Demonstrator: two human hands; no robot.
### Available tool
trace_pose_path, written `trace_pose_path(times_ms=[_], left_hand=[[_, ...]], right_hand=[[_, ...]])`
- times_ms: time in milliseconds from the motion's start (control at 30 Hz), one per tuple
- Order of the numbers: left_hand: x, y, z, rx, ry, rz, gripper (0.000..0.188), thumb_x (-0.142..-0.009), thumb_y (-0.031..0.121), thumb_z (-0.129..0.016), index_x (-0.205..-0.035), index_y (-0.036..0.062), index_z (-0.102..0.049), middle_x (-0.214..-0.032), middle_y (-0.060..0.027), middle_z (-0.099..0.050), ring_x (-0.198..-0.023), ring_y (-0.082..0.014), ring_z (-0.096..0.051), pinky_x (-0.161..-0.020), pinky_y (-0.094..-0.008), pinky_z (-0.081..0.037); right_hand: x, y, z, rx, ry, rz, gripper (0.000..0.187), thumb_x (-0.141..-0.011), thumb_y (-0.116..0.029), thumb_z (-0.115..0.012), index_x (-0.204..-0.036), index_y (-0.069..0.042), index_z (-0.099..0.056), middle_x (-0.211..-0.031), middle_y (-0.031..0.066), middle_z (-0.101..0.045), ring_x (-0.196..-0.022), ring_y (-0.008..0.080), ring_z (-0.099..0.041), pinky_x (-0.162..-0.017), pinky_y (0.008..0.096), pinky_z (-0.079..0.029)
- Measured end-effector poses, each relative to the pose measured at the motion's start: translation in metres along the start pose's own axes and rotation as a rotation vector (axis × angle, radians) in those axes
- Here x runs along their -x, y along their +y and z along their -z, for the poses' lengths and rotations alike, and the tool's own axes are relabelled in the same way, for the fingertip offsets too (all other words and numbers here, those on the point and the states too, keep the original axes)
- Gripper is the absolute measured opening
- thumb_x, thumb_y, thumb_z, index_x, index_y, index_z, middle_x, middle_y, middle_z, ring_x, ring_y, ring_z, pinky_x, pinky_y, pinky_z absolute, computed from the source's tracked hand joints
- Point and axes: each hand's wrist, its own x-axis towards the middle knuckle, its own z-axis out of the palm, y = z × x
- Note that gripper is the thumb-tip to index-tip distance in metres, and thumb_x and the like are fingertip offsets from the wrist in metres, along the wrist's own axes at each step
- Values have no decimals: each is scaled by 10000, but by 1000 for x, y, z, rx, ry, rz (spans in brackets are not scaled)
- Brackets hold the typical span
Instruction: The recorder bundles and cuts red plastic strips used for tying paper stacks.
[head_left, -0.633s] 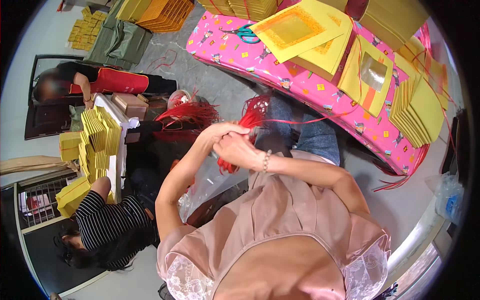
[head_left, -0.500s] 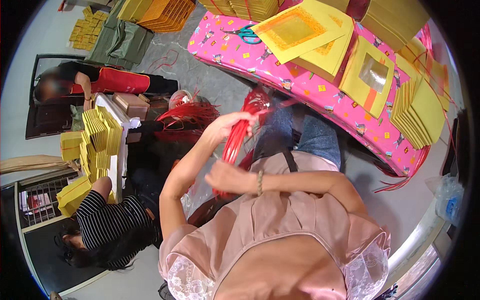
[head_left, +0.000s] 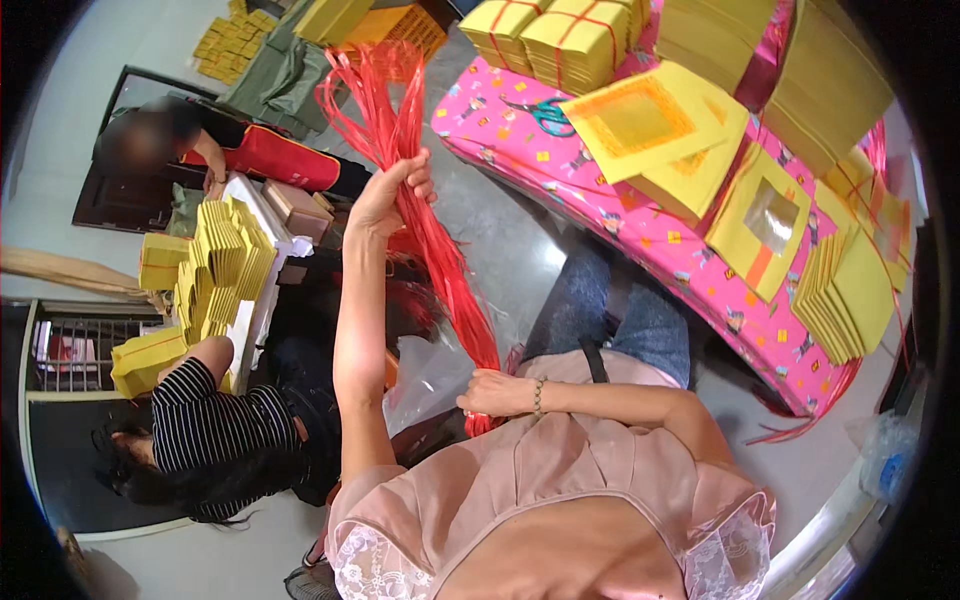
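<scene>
Bright light is filling the room, the floor (head_left: 535, 248) is reflecting pale glare near centre toward two o'clock, and the strands (head_left: 445, 260) are gleaming. Shadow is darkening beneath the table (head_left: 625, 205) toward four o'clock. A co-worker's head (head_left: 140, 140) is showing only as a blur at ten o'clock, a bag (head_left: 886, 458) is looking soft past three, and fisheye distortion is bending edges toward the black rim.

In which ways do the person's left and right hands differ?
The left hand grips the red strand bundle near its looped end; the right hand holds it nearer the blouse. The left wrist is bare; the right wrist wears a beaded bracelet. Both hands hold one bundle.
</scene>
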Motion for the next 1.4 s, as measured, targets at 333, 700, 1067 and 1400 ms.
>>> trace_pose_path(times_ms=[333,700,1067,1400], left_hand=[[-5,67,-102,-262,3,-283,206,-886,147,-576,-1041,27,-512,-644,30,-425,-567,-94,-466,-611,-289,-444],[1,33,-122,-227,50,-388,101,-922,152,-517,-992,78,-514,-593,74,-345,-445,-22,-275,-404,-209,-200],[14,-16,-120,-325,12,-429,147,-949,192,-505,-1044,84,-531,-581,72,-380,-455,-33,-317,-415,-213,-237],[-8,-59,-121,-385,26,-487,114,-902,62,-537,-1010,80,-570,-677,65,-462,-537,-36,-399,-449,-221,-315]], right_hand=[[30,62,-28,232,3,-62,81,-755,-135,-543,-743,-58,-562,-584,88,-572,-604,258,-602,-689,374,-428],[44,32,62,89,-140,-214,352,-732,-159,-639,-1050,-39,-547,-1023,157,-570,-925,311,-590,-838,434,-435],[12,39,317,681,1162,-375,388,-839,-125,-591,-1208,-43,-501,-1188,158,-488,-1094,326,-474,-941,429,-369],[-8,58,297,-388,1246,-399,180,-954,-117,-481,-979,15,-600,-871,26,-609,-836,93,-553,-780,256,-453]])
